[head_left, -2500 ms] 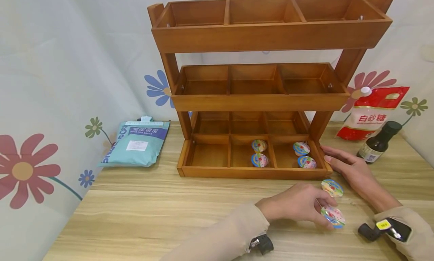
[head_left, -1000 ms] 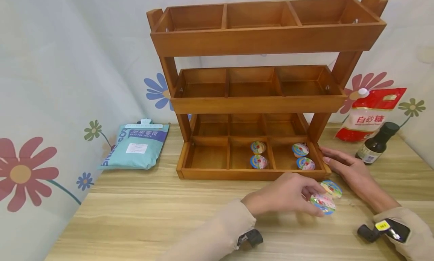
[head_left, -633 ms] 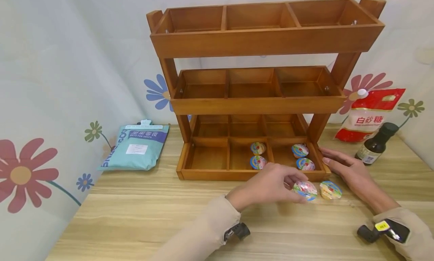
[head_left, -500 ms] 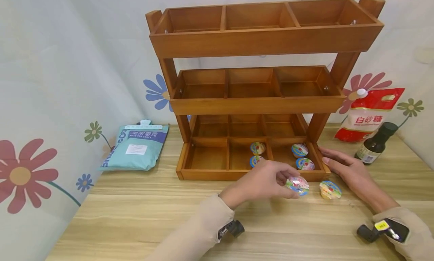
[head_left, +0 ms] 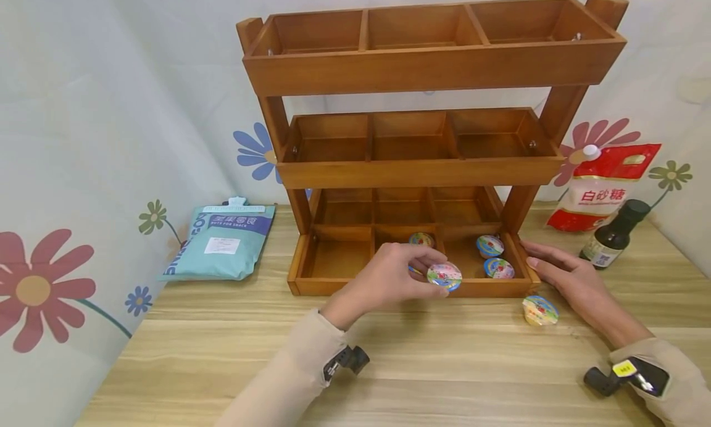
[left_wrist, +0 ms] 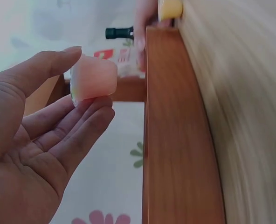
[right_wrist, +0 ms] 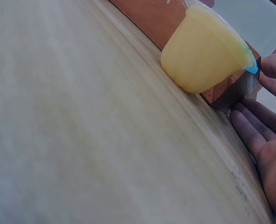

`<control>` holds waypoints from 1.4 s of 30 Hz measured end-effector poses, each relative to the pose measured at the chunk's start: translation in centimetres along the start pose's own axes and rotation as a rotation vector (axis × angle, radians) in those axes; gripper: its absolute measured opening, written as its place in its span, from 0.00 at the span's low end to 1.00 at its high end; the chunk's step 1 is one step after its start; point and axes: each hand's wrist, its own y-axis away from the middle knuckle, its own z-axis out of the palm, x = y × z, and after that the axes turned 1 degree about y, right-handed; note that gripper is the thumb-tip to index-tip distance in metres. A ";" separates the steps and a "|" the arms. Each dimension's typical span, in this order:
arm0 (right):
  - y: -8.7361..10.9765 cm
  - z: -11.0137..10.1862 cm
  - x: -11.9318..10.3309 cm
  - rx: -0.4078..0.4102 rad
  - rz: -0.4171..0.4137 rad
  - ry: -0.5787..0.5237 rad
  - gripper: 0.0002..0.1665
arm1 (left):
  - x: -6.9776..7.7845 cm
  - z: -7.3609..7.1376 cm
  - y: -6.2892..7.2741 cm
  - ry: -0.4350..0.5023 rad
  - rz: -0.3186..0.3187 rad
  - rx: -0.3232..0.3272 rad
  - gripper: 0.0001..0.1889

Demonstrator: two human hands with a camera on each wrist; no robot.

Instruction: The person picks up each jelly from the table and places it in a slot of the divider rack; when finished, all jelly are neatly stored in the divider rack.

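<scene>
My left hand (head_left: 389,279) pinches a pink jelly cup (head_left: 445,276) between thumb and fingers, in front of the bottom tier's middle compartment. In the left wrist view the jelly cup (left_wrist: 95,78) hangs clear of the wooden rack (left_wrist: 180,140). Relaxed fingers of my right hand (head_left: 574,285) rest against the rack's lower right corner. A yellow jelly cup (head_left: 540,310) stands on the table beside that hand, also large in the right wrist view. Two cups (head_left: 498,268) sit in the right compartment. In the middle one, a yellow cup (head_left: 422,239) shows and another is mostly hidden by my left hand.
The three-tier wooden rack (head_left: 433,69) stands at the back of the table (head_left: 222,353). A teal snack bag (head_left: 222,242) lies to its left. At its right are a red-and-white sugar bag (head_left: 602,189) and a dark bottle (head_left: 615,234).
My left hand has picked up the pink jelly cup from near the yellow one and carried it left and up to the rack's front edge. My right hand has stayed at the corner.
</scene>
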 end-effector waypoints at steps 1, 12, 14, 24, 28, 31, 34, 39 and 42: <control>0.0 0.0 0.0 0.000 0.001 -0.002 0.33 | -0.1 -0.3 0.1 -0.005 -0.013 0.005 0.22; 0.1 -0.1 0.0 -0.001 0.015 0.002 0.33 | -1.1 -3.1 1.1 -0.053 -0.057 0.102 0.22; 0.0 0.0 -0.1 -0.001 0.011 -0.005 0.33 | -1.4 -3.6 1.2 -0.059 -0.061 0.123 0.22; 0.0 -0.1 0.1 0.003 0.007 0.010 0.33 | -2.4 -6.4 1.8 -0.076 -0.093 0.206 0.22; 0.0 -0.1 0.1 0.003 0.012 0.032 0.33 | -3.0 -7.2 2.1 -0.089 -0.109 0.245 0.22; 0.0 -0.2 0.1 0.002 0.017 0.042 0.33 | -3.6 -7.6 2.3 -0.089 -0.122 0.261 0.22; 0.0 -0.2 0.1 0.003 0.021 0.053 0.34 | -4.1 -7.9 2.2 -0.088 -0.141 0.271 0.22; 0.0 -0.3 0.1 0.002 0.022 0.048 0.34 | -5.1 -8.3 2.2 -0.102 -0.167 0.294 0.22; 0.0 -0.2 0.0 0.000 0.018 0.034 0.34 | -5.6 -8.6 2.2 -0.104 -0.181 0.302 0.23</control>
